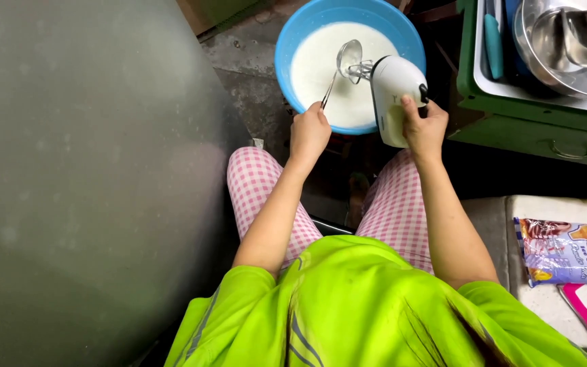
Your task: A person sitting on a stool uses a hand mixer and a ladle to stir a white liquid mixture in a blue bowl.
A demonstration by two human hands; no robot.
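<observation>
White hand mixer (397,95) in right hand's (424,129) closed grip above bowl (287,41); left hand (309,132) pinches spoon (341,68).

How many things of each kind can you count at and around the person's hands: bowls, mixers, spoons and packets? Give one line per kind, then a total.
Blue bowl of white liquid: 1
Metal bowl in the green crate: 1
White hand mixer, held by the right hand: 1
Thin metal utensil, held by the left hand: 1
Printed packets: 2
Total: 6
</observation>
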